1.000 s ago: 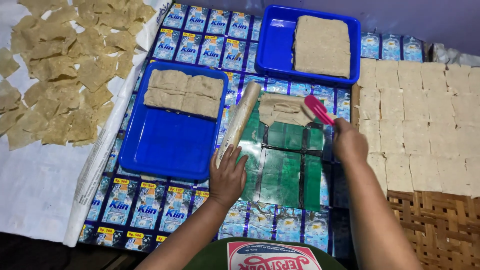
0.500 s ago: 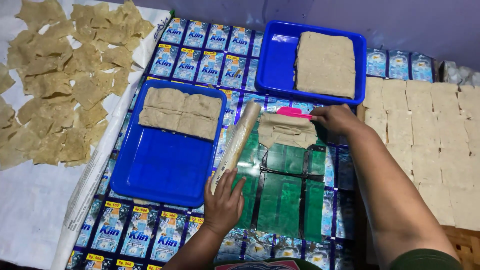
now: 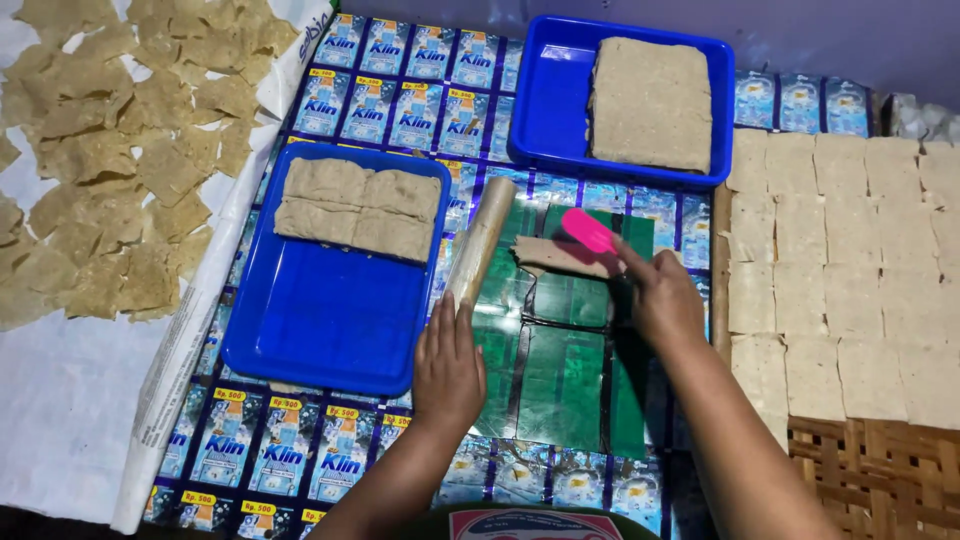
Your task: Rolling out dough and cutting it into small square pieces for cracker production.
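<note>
Here the largest thing is the mat (image 3: 400,90) of printed blue packets, which covers the middle of the table; left of it lies a white cloth (image 3: 70,400) with thin beige pieces (image 3: 110,160) spread on it, and on the right a woven tray (image 3: 880,470) carries pale squares (image 3: 850,260) in rows. On the mat stand two blue trays: the near tray (image 3: 330,320) holds four dough slabs (image 3: 358,208) at its far end, and the far tray (image 3: 560,110) holds one big slab (image 3: 650,102). Between the trays lies a green sheet (image 3: 560,380). The left hand (image 3: 448,368) rests flat, fingers straight, on the near end of a roller (image 3: 480,255) beside the near tray. The right hand (image 3: 662,298) is closed around a pink scraper (image 3: 588,230), whose blade touches a thin dough piece (image 3: 560,256) on the sheet.
</note>
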